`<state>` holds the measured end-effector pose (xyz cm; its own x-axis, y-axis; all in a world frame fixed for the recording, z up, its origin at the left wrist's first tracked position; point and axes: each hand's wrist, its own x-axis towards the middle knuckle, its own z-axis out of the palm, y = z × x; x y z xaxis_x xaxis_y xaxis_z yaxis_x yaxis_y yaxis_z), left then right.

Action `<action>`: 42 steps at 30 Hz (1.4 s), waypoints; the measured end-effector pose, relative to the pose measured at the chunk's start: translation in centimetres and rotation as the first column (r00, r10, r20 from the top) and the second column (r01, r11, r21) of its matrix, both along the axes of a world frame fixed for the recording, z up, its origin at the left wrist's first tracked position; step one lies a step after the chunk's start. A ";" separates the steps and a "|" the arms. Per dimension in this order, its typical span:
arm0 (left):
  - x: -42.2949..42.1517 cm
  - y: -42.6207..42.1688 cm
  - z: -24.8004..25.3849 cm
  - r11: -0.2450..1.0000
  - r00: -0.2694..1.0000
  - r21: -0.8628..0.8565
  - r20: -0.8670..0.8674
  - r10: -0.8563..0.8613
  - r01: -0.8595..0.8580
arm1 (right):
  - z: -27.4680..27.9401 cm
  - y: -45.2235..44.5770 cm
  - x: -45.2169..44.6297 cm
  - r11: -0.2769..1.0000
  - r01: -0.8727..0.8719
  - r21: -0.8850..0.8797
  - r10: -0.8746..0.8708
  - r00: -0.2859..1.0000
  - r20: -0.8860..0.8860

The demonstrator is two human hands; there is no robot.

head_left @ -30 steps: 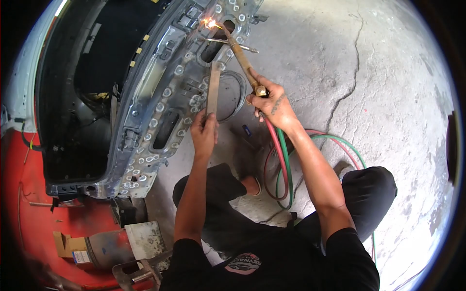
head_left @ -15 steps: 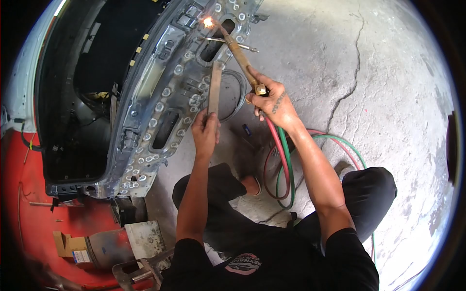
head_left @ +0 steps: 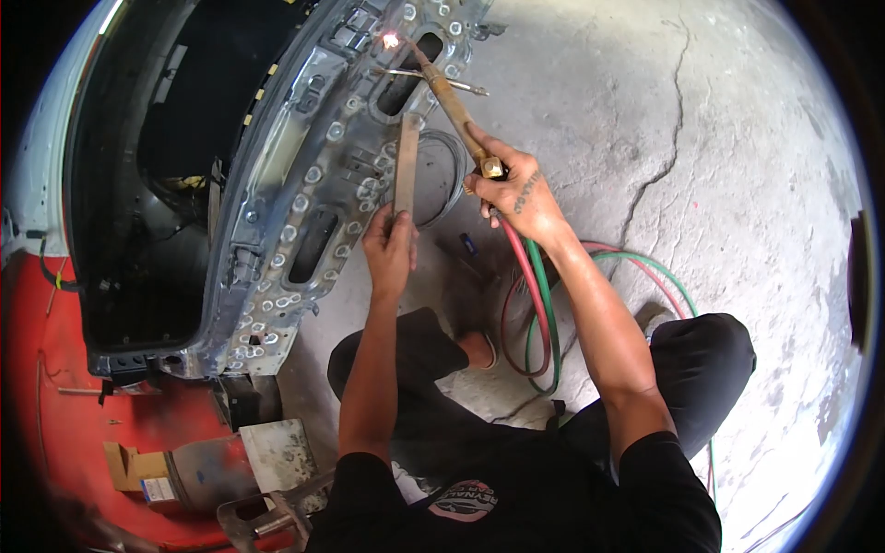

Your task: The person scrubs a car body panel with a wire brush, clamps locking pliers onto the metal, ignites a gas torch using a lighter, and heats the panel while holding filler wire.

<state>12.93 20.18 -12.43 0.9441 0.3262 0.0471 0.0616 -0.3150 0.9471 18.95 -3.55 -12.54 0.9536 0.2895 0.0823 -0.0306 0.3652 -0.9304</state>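
Note:
My right hand [head_left: 518, 189] is wrapped round a brass gas torch [head_left: 454, 106]. The torch points up and left, and a bright glow [head_left: 391, 41] shows on the metal just beyond its tip. In my left hand [head_left: 391, 244] is a flat wooden stick [head_left: 406, 166], its far end close to the panel. The grey car body panel [head_left: 300, 207] carries several round weld marks and long oval openings. Across the upper opening lies a thin metal rod [head_left: 466, 88], passing beneath the torch. Red hose [head_left: 527, 267] and green hose [head_left: 542, 295] run down from my right hand.
A coil of wire [head_left: 452, 184] lies on the concrete floor [head_left: 737, 184] beside the panel. At the lower left are a cardboard box [head_left: 138, 470], a dark cylinder [head_left: 214, 472] and a metal clamp [head_left: 267, 525] on a red surface. Looped hoses lie between my legs.
The glow at the torch tip is smaller and pinker, with fewer sparks. Both hands keep nearly the same place, and the view has shifted very slightly.

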 end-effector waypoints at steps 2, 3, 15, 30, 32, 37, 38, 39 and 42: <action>0.0 0.0 0.1 1.000 1.000 -0.008 0.004 0.001 -0.001 | 0.0 0.0 0.0 1.000 -0.009 -0.005 0.009 1.000 -0.006; 0.0 -0.1 0.2 1.000 1.000 -0.004 0.005 -0.006 0.006 | 0.0 0.0 0.0 1.000 -0.015 -0.009 0.015 1.000 -0.007; 0.2 -0.1 -0.1 1.000 1.000 0.017 -0.007 -0.001 0.001 | -0.5 -0.1 0.0 1.000 -0.003 -0.018 0.003 1.000 -0.006; 0.4 -0.6 -0.5 1.000 1.000 -0.004 -0.016 -0.010 0.010 | -0.2 -0.3 0.2 1.000 -0.023 -0.018 0.023 1.000 -0.006; 0.4 -0.7 -0.4 1.000 1.000 -0.004 -0.009 -0.014 0.014 | -0.2 -0.5 0.1 0.999 -0.039 -0.035 0.039 0.999 -0.003; 0.5 -1.1 -0.2 0.999 0.999 0.009 0.012 -0.031 0.031 | -0.5 -0.3 -0.1 1.000 -0.014 -0.015 0.014 1.000 -0.004; 0.5 -1.1 -0.2 1.000 1.000 0.009 0.010 -0.028 0.027 | -0.6 -0.3 -0.1 1.000 -0.013 -0.013 0.013 1.000 -0.007; 0.5 -1.2 -0.2 1.000 1.000 0.010 0.009 -0.024 0.024 | -0.5 -0.3 0.0 1.000 -0.010 -0.016 0.010 1.000 -0.007; 0.5 -1.3 -0.2 1.000 1.000 0.010 0.004 -0.018 0.018 | -0.5 -0.3 0.0 1.000 -0.006 -0.017 0.006 1.000 -0.006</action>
<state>13.47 18.86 -12.63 0.9497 0.3083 0.0544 0.0517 -0.3258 0.9440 19.00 -3.89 -12.99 0.9522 0.2969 0.0717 -0.0385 0.3494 -0.9362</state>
